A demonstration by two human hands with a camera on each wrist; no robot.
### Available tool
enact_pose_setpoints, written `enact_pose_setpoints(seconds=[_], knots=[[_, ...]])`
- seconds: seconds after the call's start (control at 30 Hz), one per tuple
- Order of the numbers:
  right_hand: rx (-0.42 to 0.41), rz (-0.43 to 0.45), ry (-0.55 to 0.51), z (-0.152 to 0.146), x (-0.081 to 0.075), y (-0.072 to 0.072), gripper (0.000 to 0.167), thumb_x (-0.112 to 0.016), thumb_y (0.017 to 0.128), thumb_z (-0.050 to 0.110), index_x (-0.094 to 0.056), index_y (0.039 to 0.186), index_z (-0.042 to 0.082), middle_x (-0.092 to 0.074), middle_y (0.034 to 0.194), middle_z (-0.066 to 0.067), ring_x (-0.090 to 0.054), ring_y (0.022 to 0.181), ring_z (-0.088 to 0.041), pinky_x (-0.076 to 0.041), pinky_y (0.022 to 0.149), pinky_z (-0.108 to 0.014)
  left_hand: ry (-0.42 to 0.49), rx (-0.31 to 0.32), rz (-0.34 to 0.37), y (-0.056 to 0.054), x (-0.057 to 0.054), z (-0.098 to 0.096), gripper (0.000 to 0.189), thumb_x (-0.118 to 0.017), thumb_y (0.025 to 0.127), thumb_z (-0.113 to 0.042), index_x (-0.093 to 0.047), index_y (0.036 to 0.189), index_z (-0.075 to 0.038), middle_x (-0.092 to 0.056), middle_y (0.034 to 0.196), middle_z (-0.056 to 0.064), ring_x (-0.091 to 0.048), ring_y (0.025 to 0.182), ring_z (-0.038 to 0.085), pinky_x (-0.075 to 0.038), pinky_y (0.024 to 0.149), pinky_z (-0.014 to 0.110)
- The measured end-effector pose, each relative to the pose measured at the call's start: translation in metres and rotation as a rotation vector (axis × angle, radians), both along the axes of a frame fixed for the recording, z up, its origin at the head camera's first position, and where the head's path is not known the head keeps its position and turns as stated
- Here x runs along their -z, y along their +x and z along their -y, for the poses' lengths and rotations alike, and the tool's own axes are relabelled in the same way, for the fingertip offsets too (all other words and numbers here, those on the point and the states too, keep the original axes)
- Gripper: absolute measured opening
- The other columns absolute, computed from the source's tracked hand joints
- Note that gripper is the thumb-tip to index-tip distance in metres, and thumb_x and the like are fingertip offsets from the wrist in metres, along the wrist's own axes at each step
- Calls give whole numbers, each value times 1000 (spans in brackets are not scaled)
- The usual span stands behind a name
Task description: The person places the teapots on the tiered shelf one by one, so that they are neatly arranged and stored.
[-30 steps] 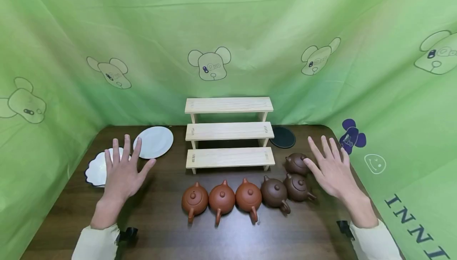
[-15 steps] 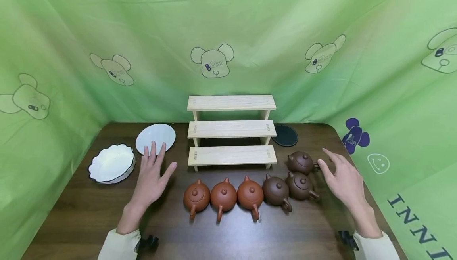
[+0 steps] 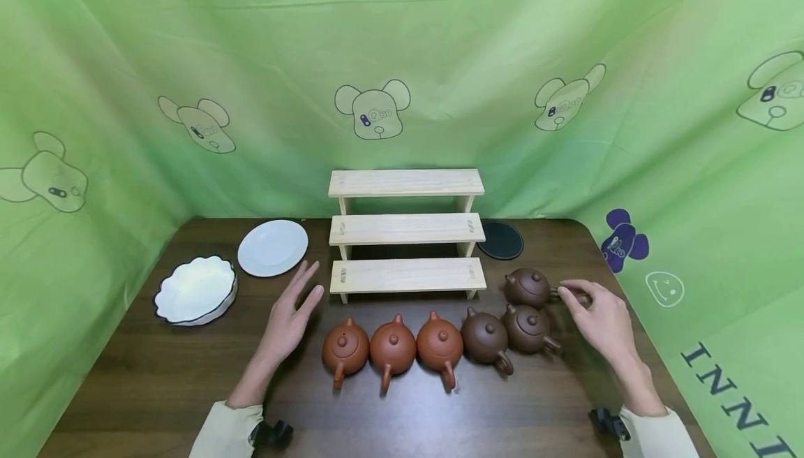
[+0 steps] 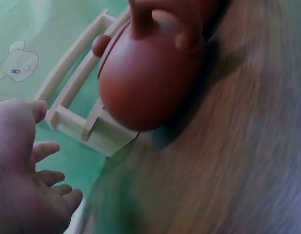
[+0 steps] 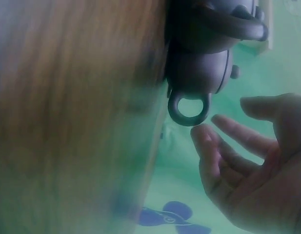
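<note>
Beside the handle of the rear dark brown teapot is my right hand. In the right wrist view its fingertips come right up to the handle loop, thumb apart from them and nothing gripped. A second dark teapot sits just in front, with a third dark teapot to its left. Three reddish-brown teapots continue that row leftward. My left hand hovers left of the row, fingers extended and holding nothing; the left wrist view has it near a reddish teapot.
A three-step pale wooden stand rises behind the teapots. Left of it lie a white plate and a scalloped white bowl with a dark rim. A black round mat lies by the stand's right side. Green cloth walls the table.
My left hand has moved right, away from the bowl and plate, toward the teapot row. The right hand has lowered and its fingers have drawn together at the rear dark teapot's handle.
</note>
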State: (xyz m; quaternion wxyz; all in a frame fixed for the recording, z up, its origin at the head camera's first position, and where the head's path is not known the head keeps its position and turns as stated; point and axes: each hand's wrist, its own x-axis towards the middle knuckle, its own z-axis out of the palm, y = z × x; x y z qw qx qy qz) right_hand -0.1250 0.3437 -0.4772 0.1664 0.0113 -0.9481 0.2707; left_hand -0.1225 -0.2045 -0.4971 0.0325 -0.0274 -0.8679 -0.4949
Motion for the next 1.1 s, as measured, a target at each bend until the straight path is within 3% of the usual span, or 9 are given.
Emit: enact_pose_setpoints(seconds=[0.2, 0.33, 0.47, 0.57, 0.73, 0.8, 0.97, 1.1], knots=[[-31, 51, -66, -6, 5, -2, 18, -77, 106, 17, -83, 115, 3, -80, 96, -12, -63, 78, -3, -47, 67, -22, 154, -13, 19, -5, 10, -5, 53, -57, 118, -22, -48, 169, -13, -46, 173, 13, -46, 157, 36, -41, 129, 52], [-68, 115, -139, -10, 6, -3, 21, -74, 109, 17, -79, 120, 0, -81, 97, -15, -70, 73, -4, -48, 65, -18, 316, 17, 41, -11, 17, -10, 52, -57, 119, -19, -48, 169, -9, -52, 168, 18, -57, 148, 32, -55, 116, 29], [-97, 169, -196, -13, 8, -3, 26, -70, 111, 17, -75, 128, -3, -81, 103, -20, -74, 74, -7, -52, 65, -19, 442, 55, 57, -16, 21, -15, 53, -57, 119, -16, -46, 169, -6, -52, 166, 21, -62, 139, 12, -58, 107, 20], [-101, 197, -209, -14, 9, -3, 29, -70, 112, 17, -74, 132, -3, -82, 106, -21, -74, 74, -6, -53, 65, -19, 463, 78, 40, -19, 23, -17, 53, -57, 118, -15, -46, 169, -5, -51, 167, 23, -62, 133, 0, -59, 107, 22], [-93, 213, -207, -14, 12, -4, 29, -70, 111, 17, -74, 132, -3, -82, 104, -19, -73, 74, -4, -52, 64, -20, 451, 125, -29, -22, 33, -14, 50, -58, 118, -18, -51, 165, -1, -47, 170, 24, -61, 134, 1, -59, 107, 24], [-81, 218, -206, -15, 13, -4, 27, -71, 111, 18, -75, 129, -3, -81, 100, -17, -72, 72, -4, -50, 65, -20, 477, 161, -84, -26, 48, -9, 48, -59, 117, -16, -55, 162, -2, -49, 169, 21, -63, 135, 6, -61, 104, 24], [-52, 259, -205, -15, 13, -5, 28, -69, 112, 23, -76, 119, -3, -78, 90, -10, -68, 68, -5, -50, 65, -20, 518, 203, -154, -32, 64, -6, 46, -61, 117, -20, -59, 161, -8, -54, 167, 14, -65, 134, 8, -63, 101, 23], [-58, 307, -220, -14, 13, -4, 30, -68, 113, 25, -76, 115, -4, -72, 83, -6, -63, 66, -7, -51, 62, -23, 475, 134, -103, -25, 47, -14, 47, -59, 117, -21, -57, 161, -4, -55, 164, 24, -66, 129, 4, -62, 101, 21]])
